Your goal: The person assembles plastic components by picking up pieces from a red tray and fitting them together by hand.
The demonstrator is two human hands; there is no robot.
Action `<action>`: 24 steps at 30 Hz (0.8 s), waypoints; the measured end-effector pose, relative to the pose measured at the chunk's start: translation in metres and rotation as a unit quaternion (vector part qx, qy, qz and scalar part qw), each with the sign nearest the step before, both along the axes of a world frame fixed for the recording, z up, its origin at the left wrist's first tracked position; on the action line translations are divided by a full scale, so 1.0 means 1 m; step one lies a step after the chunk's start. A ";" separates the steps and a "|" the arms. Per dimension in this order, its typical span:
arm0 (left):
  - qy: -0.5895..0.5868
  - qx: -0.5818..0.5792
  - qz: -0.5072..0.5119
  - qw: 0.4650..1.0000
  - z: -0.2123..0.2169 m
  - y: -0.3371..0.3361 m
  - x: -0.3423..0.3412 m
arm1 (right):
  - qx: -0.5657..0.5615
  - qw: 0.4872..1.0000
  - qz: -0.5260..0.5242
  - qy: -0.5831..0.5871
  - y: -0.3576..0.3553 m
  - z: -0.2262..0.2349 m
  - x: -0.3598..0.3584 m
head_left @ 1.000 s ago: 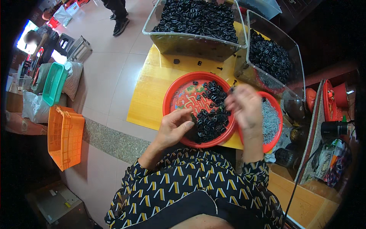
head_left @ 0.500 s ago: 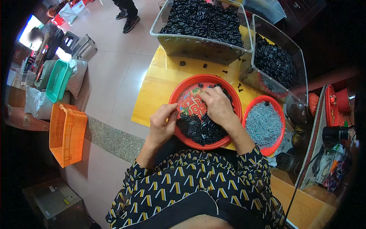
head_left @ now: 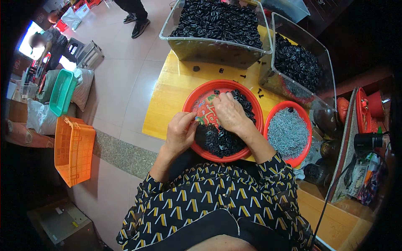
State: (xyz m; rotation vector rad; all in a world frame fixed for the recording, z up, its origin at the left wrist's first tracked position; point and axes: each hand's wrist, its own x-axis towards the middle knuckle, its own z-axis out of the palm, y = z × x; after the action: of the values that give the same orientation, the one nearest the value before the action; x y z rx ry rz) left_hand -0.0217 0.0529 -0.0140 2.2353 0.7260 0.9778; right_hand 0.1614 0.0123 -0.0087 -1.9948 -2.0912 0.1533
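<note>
We are looking down at both hands working in the red tray [head_left: 189, 104] at the centre of the frame, on the yellow surface [head_left: 167, 108]. Our left hand [head_left: 181, 133] is resting on the tray's near-left rim, its grip curled together on something too small to make out. Our right hand [head_left: 229, 112] is lying palm-down on the small black parts [head_left: 222, 142], fingers bent into the pile; whether it is pinching any, we cannot tell. The risk, as we are judging it, is spillage: a few loose black pieces [head_left: 259, 92] are already lying on the surface above the tray. Parts could also be straying into the smaller red tray of grey pieces [head_left: 289, 133] just to the right, since the two rims are nearly touching.
</note>
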 end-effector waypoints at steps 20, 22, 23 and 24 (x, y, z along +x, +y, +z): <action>0.038 0.013 -0.094 0.995 0.004 -0.001 0.053 | 0.133 0.899 -0.181 0.376 -0.071 0.047 0.029; 0.069 0.011 -0.102 0.992 0.004 -0.002 0.070 | 0.133 0.892 -0.194 0.387 -0.078 0.038 0.028; 0.098 0.004 -0.099 0.990 0.001 -0.002 0.078 | 0.138 0.889 -0.194 0.392 -0.080 0.034 0.028; 0.127 -0.003 -0.096 0.987 -0.003 -0.004 0.084 | 0.142 0.885 -0.195 0.397 -0.082 0.031 0.028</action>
State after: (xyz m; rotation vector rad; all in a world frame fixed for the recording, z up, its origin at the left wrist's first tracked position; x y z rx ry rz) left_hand 0.0621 0.0492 -0.0166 2.3980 0.6051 0.6051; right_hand 0.1897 -0.0699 0.0228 -1.7086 -1.1114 0.4650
